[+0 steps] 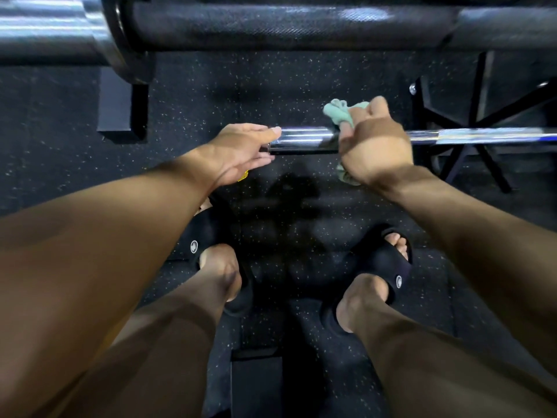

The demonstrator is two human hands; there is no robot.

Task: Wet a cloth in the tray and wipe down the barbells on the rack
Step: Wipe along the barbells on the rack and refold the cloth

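A chrome barbell (304,142) runs level across the middle of the view, its thick sleeve end pointing left. My right hand (376,146) grips a pale green cloth (339,113) wrapped around the bar where the sleeve meets the thinner shaft; cloth sticks out above and below the fist. My left hand (241,152) holds the sleeve's left end, thumb on top and fingers underneath. A second, larger barbell (271,22) with a dark knurled shaft and chrome collar lies across the top of the view. No tray is in view.
Black speckled rubber flooring (211,95) lies below. Black rack legs (470,140) stand at the right under the bar, and a black post base (120,110) at the left. My feet in black slides (388,267) stand beneath the bar.
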